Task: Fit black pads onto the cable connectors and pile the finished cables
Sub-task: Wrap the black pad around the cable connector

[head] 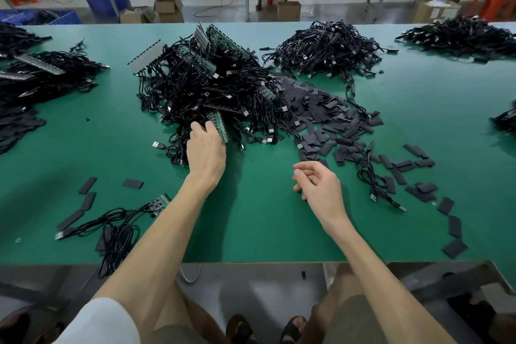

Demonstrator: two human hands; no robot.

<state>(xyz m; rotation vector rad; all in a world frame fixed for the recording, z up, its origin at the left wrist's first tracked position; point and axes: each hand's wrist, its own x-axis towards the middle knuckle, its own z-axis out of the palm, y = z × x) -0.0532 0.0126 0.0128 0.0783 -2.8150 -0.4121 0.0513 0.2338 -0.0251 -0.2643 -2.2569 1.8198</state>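
Observation:
A big heap of black cables with green circuit-board strips (206,86) lies in the middle of the green table (259,226). My left hand (205,148) reaches into its near edge and its fingers grip a green board strip (220,127) with cables attached. To the right spreads a pile of flat black pads (326,112). My right hand (318,184) hovers over bare table in front of the pads, fingers loosely curled and holding nothing. A single cable (374,176) lies among the loose pads at the right.
More cable heaps lie at the far right (326,47), the right corner (463,36) and the left (42,78). A small bunch of cables on a board piece (120,229) and several stray pads (86,193) sit near the front left edge. Benches and boxes stand beyond.

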